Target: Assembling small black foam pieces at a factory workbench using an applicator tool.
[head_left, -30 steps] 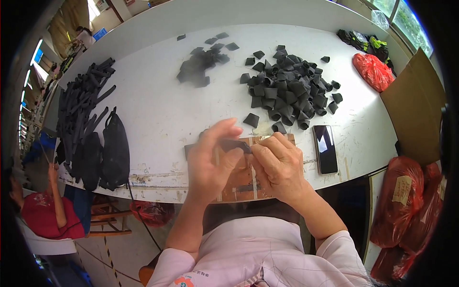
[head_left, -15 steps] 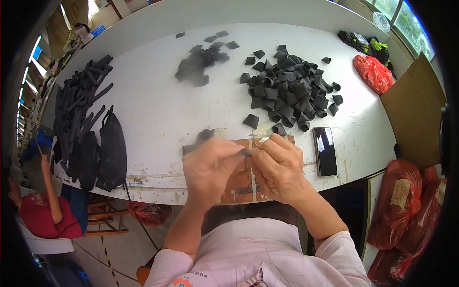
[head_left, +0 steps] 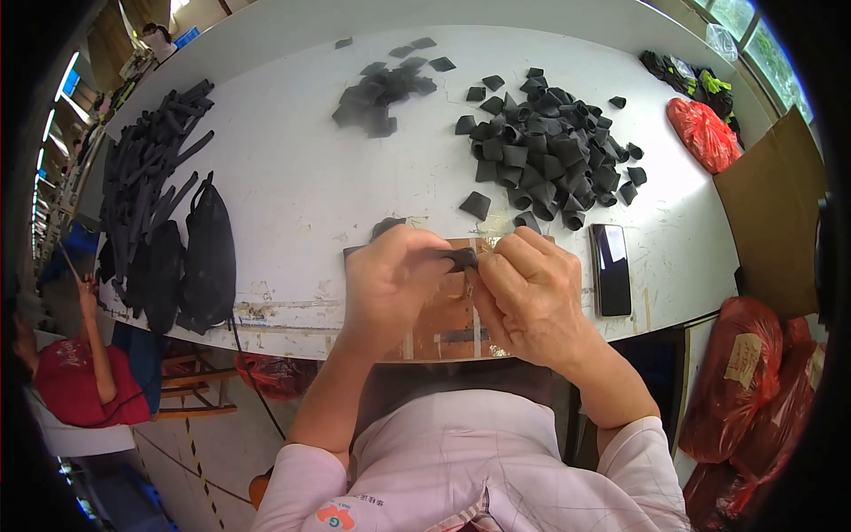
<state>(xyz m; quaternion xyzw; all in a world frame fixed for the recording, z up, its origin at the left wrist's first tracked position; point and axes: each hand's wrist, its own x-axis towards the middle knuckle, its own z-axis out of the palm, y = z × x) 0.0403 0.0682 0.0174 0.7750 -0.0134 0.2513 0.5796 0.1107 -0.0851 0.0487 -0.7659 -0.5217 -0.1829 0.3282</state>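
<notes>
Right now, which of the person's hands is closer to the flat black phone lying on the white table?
Right. The right hand sits just left of the flat black phone, a small gap apart. The left hand is farther left, beyond the right hand, both pinching a small black piece.

A single head-worn fisheye view is looking steeply down from above the person's chest, facing forward across the white surface [head_left: 301, 195]. It is sitting close over the left hand [head_left: 390, 284] and right hand [head_left: 532, 297], while the surface's far edge is bending toward the rim.
</notes>
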